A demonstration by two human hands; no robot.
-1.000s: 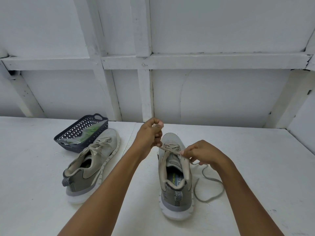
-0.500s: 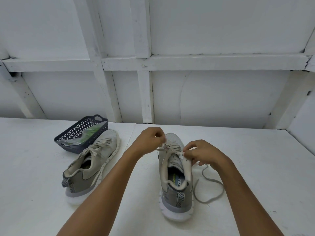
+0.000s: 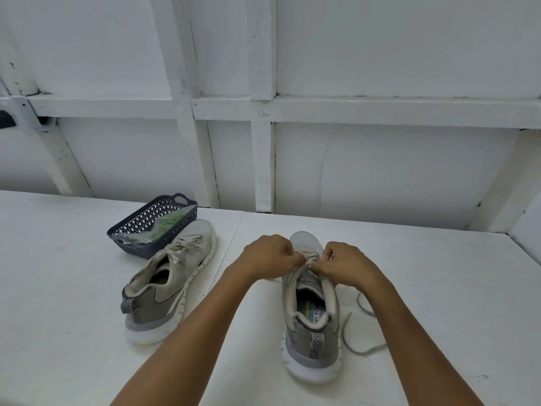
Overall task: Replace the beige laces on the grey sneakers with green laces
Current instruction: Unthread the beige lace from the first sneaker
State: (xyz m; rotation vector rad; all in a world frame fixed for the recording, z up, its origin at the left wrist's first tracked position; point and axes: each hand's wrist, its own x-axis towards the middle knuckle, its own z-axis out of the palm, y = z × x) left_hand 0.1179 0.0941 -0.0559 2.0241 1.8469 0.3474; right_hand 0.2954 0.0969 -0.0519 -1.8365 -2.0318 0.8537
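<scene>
Fingers (image 3: 296, 258) of the left hand (image 3: 268, 256) and right hand (image 3: 347, 263) are curled tight, pinching the lace (image 3: 345, 335) at the front eyelets of the sneaker (image 3: 310, 320), which stands upright on the counter (image 3: 439, 288). Risk: an uneven pull on the flat woven lace could jam it in an eyelet or tip the light, foam-soled mesh shoe. The second sneaker (image 3: 175, 268), fully laced, touches a perforated plastic basket (image 3: 137, 249) holding bagged green laces (image 3: 172, 222).

A person's bare forearms stretch forward and converge. The left hand (image 3: 270, 256) and right hand (image 3: 348, 263) sit knuckles-up, nearly touching, and the curled fingertips of both pinch a flat beige shoelace (image 3: 355, 352).
</scene>
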